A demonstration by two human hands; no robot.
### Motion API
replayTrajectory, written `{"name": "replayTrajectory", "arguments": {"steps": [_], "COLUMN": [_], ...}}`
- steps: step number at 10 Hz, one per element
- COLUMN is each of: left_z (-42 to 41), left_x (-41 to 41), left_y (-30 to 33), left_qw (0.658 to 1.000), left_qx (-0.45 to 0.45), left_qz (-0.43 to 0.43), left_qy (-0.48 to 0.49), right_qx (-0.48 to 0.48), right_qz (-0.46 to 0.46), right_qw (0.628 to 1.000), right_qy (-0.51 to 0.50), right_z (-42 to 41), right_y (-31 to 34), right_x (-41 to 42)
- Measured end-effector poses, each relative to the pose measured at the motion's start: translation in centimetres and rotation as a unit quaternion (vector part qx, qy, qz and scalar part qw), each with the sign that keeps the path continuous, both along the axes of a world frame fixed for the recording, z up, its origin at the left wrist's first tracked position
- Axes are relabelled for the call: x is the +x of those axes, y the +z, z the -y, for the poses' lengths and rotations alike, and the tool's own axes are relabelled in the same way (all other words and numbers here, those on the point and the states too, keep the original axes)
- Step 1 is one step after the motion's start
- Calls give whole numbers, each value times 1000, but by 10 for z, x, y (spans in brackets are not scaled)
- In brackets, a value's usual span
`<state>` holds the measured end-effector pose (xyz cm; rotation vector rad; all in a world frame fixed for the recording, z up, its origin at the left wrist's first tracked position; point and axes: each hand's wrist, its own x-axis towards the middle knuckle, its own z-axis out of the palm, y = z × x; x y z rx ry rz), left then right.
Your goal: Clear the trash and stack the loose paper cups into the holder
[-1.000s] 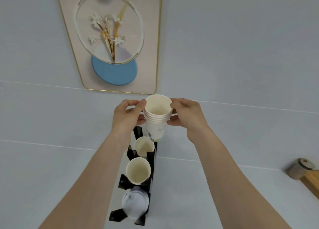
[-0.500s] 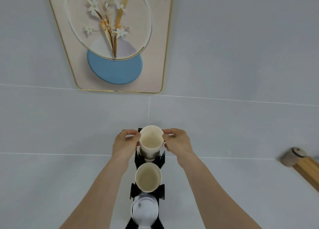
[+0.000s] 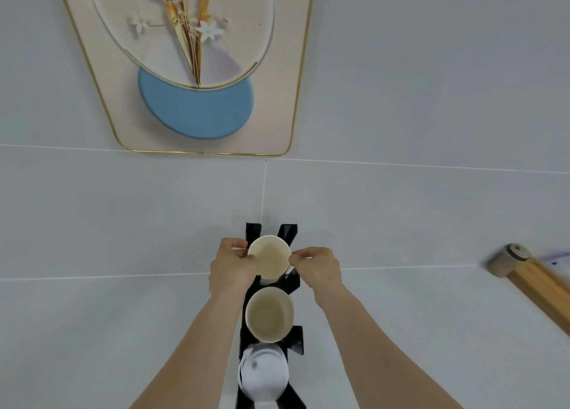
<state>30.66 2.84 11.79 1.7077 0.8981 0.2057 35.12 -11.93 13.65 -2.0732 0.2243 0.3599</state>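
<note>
A black cup holder [image 3: 289,233] with three slots stands against the white wall. In its far slot sits a stack of cream paper cups [image 3: 269,259]. My left hand [image 3: 231,266] pinches the stack's left rim and my right hand [image 3: 317,266] pinches its right rim. The middle slot holds another paper cup stack [image 3: 269,314]. White plastic lids [image 3: 262,374] fill the near slot. How deep the far stack sits is hidden by the cups themselves.
A framed flower picture [image 3: 197,66] with a blue disc hangs on the wall above the holder. At the right edge a wooden board [image 3: 543,291] lies with a small round-capped grey container [image 3: 505,259] at its end.
Both hands lowered the cup stack from mid-air down into the holder's far slot. The camera view shifted down and closer to the holder.
</note>
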Motion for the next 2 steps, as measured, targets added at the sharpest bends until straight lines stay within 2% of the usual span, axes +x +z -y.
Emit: {"name": "replayTrajectory", "arguments": {"steps": [1,2], "left_z": [0,1], "left_x": [-7,-12], "left_y": [5,7], "left_qw": [999,993], "left_qx": [30,98], "left_qz": [-18,-21], "left_qy": [-29,-55], "right_qx": [-67,-115], "right_qz": [1,6], "right_qw": [997,990], "right_qy": [35,77], "right_z": [6,12], "right_y": [4,8], "right_x": [-7,-9]}}
